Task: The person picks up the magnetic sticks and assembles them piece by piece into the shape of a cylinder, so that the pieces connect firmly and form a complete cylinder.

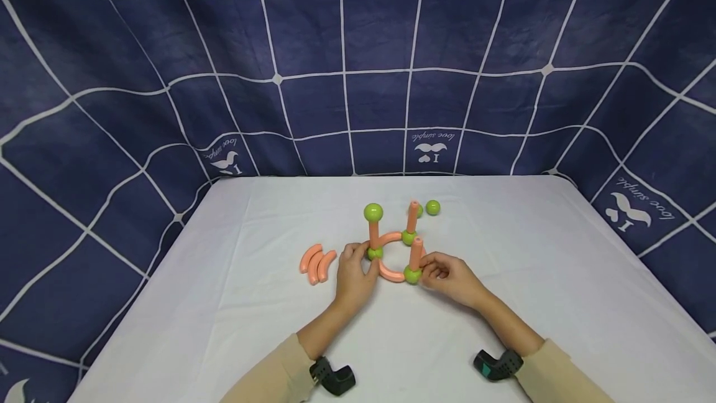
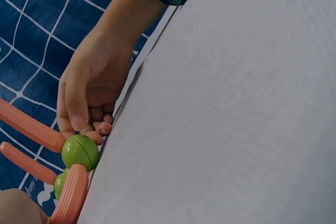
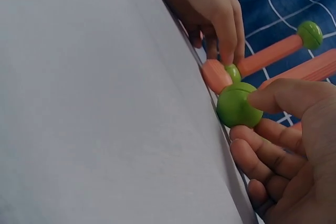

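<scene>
A ring of curved orange pieces (image 1: 391, 275) joined by green balls lies on the table. From three of its balls rise orange rods, and the left rod (image 1: 373, 234) bears another green ball (image 1: 373, 212) on top. My left hand (image 1: 354, 275) pinches the ring's left ball (image 1: 375, 254) between thumb and fingers. With its thumb and fingers, my right hand (image 1: 452, 278) holds the near ball (image 3: 239, 104), under the near rod (image 1: 416, 254). The far rod (image 1: 412, 216) stands in the far ball (image 1: 409, 238). My right fingers partly hide the ring's right side.
Several loose curved orange pieces (image 1: 317, 264) lie left of my left hand. Behind the ring sit two loose green balls, one in the open (image 1: 433, 207) and one partly behind the far rod. A white cloth covers the table (image 1: 268, 341); a blue checked curtain (image 1: 375, 104) hangs behind.
</scene>
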A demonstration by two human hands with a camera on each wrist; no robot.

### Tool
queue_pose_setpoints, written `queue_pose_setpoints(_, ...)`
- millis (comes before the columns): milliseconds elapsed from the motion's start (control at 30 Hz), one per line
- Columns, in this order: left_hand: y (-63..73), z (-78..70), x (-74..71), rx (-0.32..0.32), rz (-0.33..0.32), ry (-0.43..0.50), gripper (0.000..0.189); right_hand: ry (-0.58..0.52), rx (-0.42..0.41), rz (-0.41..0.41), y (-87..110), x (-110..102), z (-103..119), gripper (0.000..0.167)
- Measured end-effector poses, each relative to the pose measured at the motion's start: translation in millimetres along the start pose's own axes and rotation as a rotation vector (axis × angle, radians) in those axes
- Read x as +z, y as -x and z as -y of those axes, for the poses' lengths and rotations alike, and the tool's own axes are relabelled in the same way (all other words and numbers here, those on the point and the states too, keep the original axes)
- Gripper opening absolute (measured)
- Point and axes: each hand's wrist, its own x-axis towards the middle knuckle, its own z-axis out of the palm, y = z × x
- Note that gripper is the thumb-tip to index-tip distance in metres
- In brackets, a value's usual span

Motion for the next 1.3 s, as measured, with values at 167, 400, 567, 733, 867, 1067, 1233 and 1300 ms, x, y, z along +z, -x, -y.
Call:
queue_pose_setpoints(167,-2.6,0.1,2.0,-0.017,0.008,0.030,0.038,0.006,-0.005,0.021,4.2,2.7,10.0,0.022)
queue_pose_setpoints(400,-21.3,0.3,2.7,0.023,-0.018,0.058,0.040,0.002,-0.058,0.040,0.5,6.0,-17.1,0.027)
queue_pose_setpoints(567,-46.9,-1.5,-0.4,0.027,0.061,0.216,0.038,0.010,-0.061,0.026,-1.0,8.5,-31.3,0.026)
queue_pose_setpoints(733,-52.0,0.1,-6.2,-0.003,0.170,0.271,0.030,0.001,-0.065,0.029,-0.8,12.5,-29.8,0.027)
queue_pose_setpoints(867,-54.7,4.3,-11.0,0.015,0.227,0.265,0.026,-0.004,-0.055,0.029,-0.6,13.7,-16.1,0.027)
queue_pose_setpoints(1067,-52.9,15.4,-13.3,0.043,0.259,0.250,0.020,-0.015,-0.033,0.060,0.5,15.8,6.0,0.027)
queue_pose_setpoints(1233,-51.0,20.9,-12.7,0.052,0.249,0.261,0.017,-0.027,-0.042,0.076,-3.9,20.1,-11.7,0.029)
queue_pose_setpoints(1300,-50.2,21.8,-12.5,0.055,0.252,0.252,0.017,-0.041,-0.051,0.098,-5.8,17.8,-21.5,0.029)
